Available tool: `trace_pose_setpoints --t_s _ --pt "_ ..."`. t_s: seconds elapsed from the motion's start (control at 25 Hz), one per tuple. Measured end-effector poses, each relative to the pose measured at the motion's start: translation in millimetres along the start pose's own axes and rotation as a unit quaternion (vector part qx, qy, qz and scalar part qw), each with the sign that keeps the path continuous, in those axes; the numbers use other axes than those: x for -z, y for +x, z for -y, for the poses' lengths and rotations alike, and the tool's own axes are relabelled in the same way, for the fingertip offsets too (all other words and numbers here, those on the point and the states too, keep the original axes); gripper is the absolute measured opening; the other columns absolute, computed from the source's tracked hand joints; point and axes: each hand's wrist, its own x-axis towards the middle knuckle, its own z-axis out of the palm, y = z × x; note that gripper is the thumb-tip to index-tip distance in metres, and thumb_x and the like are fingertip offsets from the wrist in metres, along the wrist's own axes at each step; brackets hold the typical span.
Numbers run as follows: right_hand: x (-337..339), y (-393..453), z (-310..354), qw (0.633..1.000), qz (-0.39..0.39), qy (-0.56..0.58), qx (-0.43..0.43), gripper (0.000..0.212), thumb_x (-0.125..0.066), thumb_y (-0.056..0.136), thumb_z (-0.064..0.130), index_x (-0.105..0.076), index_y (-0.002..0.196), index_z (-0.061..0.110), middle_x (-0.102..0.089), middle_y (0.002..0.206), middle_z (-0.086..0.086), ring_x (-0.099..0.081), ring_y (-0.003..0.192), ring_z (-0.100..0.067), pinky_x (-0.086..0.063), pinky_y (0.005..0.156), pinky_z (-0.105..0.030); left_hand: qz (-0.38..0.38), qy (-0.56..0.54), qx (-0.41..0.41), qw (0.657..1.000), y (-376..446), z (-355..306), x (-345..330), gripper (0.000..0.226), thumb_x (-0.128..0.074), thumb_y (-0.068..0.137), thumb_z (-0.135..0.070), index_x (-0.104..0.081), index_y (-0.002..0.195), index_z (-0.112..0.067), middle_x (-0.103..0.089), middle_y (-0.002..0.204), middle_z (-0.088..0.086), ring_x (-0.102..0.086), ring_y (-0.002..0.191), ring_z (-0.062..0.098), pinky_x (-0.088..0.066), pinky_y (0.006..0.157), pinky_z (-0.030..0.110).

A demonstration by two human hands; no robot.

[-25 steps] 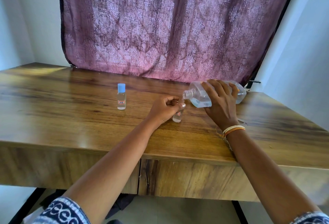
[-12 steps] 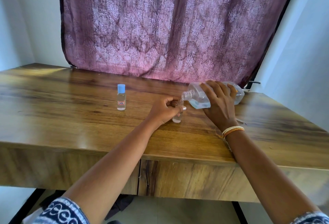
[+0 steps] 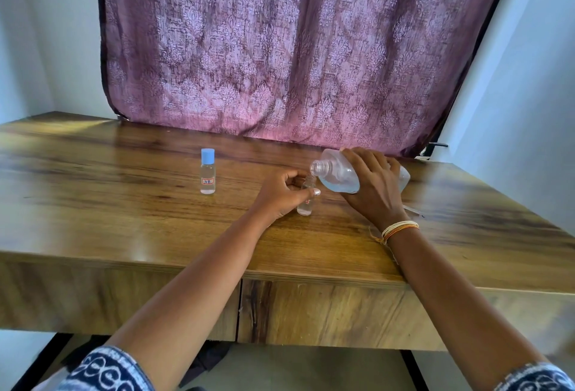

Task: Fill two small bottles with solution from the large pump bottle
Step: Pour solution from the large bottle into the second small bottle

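Large bottle, right of frame centre, lies tipped on its side, long axis pointing left, open mouth just above the small open bottle. Right hand wraps the large one; left hand pinches the small. Capped bottle stands left.

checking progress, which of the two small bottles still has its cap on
The small bottle standing alone to the left, with a blue cap. The other small bottle, gripped by the left hand, is uncapped.

Glossy wood table — clear plastic bottles
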Motion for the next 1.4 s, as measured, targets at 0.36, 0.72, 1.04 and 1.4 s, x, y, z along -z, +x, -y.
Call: trace_pose_setpoints --t_s 0.36,0.72,1.04,1.4 --pt "16 15 6 0.986 0.039 0.140 -0.078 0.071 -0.077 0.064 0.047 -0.052 0.126 0.024 -0.063 0.116 0.000 -0.059 0.104 -0.026 -0.049 0.081 -0.042 0.002 -0.009 -0.005 1.000 -2 -6 0 0.029 -0.085 0.069 -0.016 -0.073 0.094 -0.021 -0.075 0.094 0.002 -0.071 0.092 0.021 -0.058 0.087 0.036" --pt "20 71 -10 0.802 0.118 0.499 -0.307 0.075 -0.088 0.061 0.010 -0.050 0.126 0.009 -0.067 0.109 -0.009 -0.067 0.097 -0.024 -0.057 0.087 -0.048 0.001 0.007 -0.004 1.000 2 3 2 0.034 -0.085 0.069 -0.018 -0.072 0.101 -0.017 -0.074 0.097 0.010 -0.070 0.091 0.021 -0.056 0.090 0.042" --pt "-2 60 -5 0.693 0.164 0.613 -0.341 0.062 -0.081 0.061 -0.005 -0.055 0.114 0.014 -0.069 0.098 -0.011 -0.067 0.097 -0.035 -0.051 0.090 -0.062 0.013 -0.004 -0.014 1.000 3 1 1 0.029 -0.084 0.071 -0.014 -0.071 0.094 -0.027 -0.074 0.095 -0.001 -0.070 0.094 0.021 -0.057 0.086 0.031" --pt "-7 19 7 0.779 0.231 0.497 -0.304 0.065 -0.090 0.058 0.013 -0.060 0.116 0.010 -0.071 0.109 -0.004 -0.069 0.099 -0.009 -0.057 0.087 -0.029 0.004 0.013 -0.013 1.000 2 3 0 0.032 -0.083 0.072 -0.014 -0.073 0.101 -0.021 -0.074 0.097 0.002 -0.070 0.092 0.019 -0.057 0.088 0.033"
